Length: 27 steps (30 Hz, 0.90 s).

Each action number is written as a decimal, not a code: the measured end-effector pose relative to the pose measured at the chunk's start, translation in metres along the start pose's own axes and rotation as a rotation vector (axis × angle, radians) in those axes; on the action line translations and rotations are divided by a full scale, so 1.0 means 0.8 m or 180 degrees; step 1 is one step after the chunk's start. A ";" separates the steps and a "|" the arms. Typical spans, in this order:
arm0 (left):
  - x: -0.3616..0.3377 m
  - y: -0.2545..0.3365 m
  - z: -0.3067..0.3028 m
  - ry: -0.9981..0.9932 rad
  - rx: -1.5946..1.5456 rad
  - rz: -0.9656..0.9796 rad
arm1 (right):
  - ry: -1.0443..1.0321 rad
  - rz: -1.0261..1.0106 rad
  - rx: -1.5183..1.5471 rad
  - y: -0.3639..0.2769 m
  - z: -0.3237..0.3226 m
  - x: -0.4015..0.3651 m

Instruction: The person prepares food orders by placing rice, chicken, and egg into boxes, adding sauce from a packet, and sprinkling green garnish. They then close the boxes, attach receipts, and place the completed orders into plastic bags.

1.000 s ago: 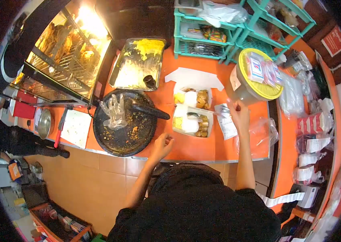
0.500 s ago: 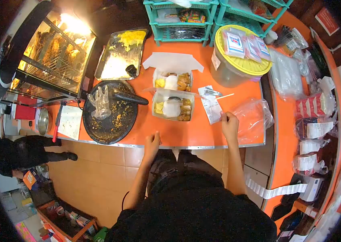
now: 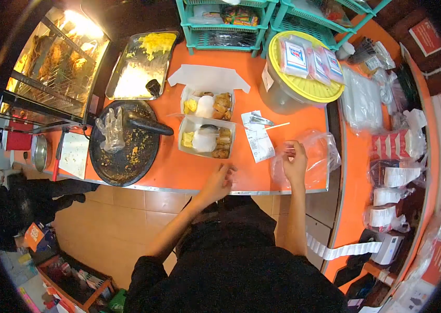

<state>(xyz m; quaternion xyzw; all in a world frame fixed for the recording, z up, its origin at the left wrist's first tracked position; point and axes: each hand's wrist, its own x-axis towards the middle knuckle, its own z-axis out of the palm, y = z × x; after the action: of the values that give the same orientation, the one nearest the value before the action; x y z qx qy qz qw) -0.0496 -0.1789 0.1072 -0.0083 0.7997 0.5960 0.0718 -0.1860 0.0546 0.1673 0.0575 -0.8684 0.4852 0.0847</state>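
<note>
Two open white boxes stand one behind the other on the orange counter: the back box and the front box, each with browned meat, something yellow and a white mound. In front of them, at the counter's edge, is my left hand, fingers apart and holding nothing. My right hand hovers over the near side of a clear plastic bag, its fingers curved but apart, with nothing visible between them. A printed receipt lies just left of it, with wrapped cutlery and a thin stick at its top.
To the left are a dark round board with crumbs, a clear glove, a cleaver, a metal tray and a lit food cabinet. A yellow-lidded tub and teal racks stand behind. Someone's dark-clothed legs show at left.
The view has shifted, moving the counter items left in it. My left hand has moved right over the counter edge and its fingers have spread. My right hand's fingers have opened beside the receipt.
</note>
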 end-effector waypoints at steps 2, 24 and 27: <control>0.020 0.034 0.029 0.0266 0.0584 0.0319 | 0.0001 -0.0272 -0.0036 0.003 -0.001 0.027; 0.099 0.032 0.167 0.1561 0.0529 -0.0796 | -0.1807 -0.0662 -0.0586 0.122 0.003 0.109; 0.103 0.023 0.164 0.1763 0.1940 -0.0248 | -0.1940 -0.0592 -0.0474 0.115 -0.008 0.118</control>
<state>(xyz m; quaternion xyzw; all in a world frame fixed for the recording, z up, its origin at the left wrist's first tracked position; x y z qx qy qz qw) -0.1189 -0.0422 0.0778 -0.1770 0.9278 0.3040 -0.1244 -0.2948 0.1067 0.1136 0.2728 -0.8779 0.3710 -0.1312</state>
